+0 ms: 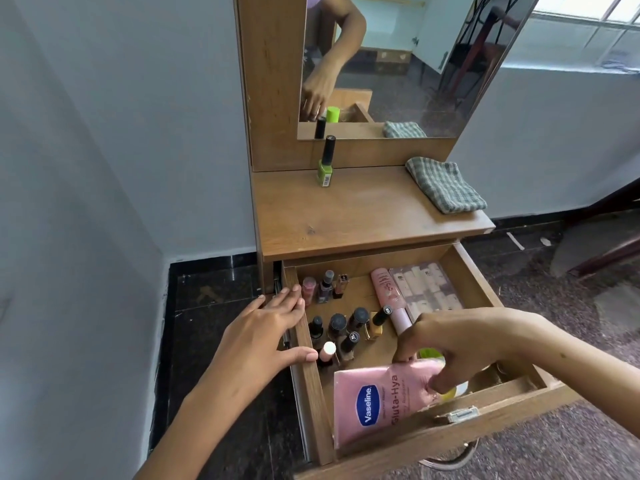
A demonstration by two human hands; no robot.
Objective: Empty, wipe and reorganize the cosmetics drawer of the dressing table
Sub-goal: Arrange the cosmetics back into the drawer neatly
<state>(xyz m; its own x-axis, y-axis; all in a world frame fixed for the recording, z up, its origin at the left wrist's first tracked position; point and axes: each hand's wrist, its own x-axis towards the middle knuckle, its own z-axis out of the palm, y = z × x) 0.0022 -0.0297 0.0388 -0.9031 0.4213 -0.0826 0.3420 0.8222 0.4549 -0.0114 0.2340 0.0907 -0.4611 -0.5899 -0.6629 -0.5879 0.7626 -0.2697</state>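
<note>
Both hands: left (268,327) resting, right (450,344) gripping one tube (377,400).

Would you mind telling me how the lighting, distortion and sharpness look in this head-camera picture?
In the head view, daylight comes from the window at upper right and blows out its panes; wide-angle distortion tilts the mirror and bows the walls; the drawer interior lies in soft shade, and the small bottle labels are too blurred to read, though the pink Vaseline tube is legible.
</note>
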